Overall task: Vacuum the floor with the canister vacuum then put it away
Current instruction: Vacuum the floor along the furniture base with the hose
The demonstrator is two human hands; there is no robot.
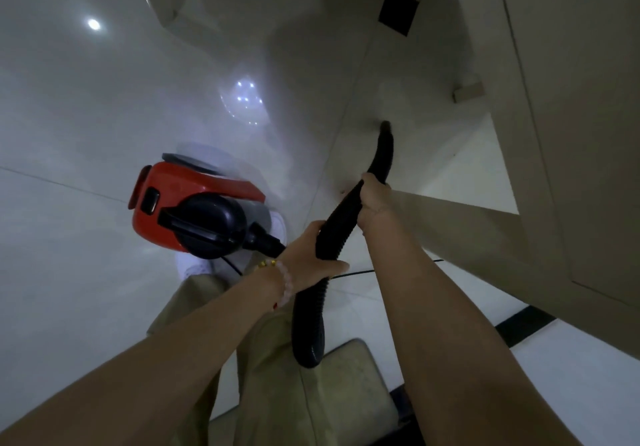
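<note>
A red and black canister vacuum [194, 210] hangs at my left side above the glossy white floor [86, 106]. Its black ribbed hose [337, 223] loops down below my hands and runs forward. My left hand [308, 255] grips the hose close to the canister's outlet; a beaded bracelet circles that wrist. My right hand [374, 199] grips the hose further along. The hose's open black tip [385, 130] points at the floor beside a beige cabinet [561, 99].
A thin black power cord [360, 272] runs under my arms to the right. A dark square opening [398, 10] sits in the floor at the top. A beige cushioned stool [353, 383] stands below my hands. My white shoe [192, 267] and khaki trousers are beneath the canister.
</note>
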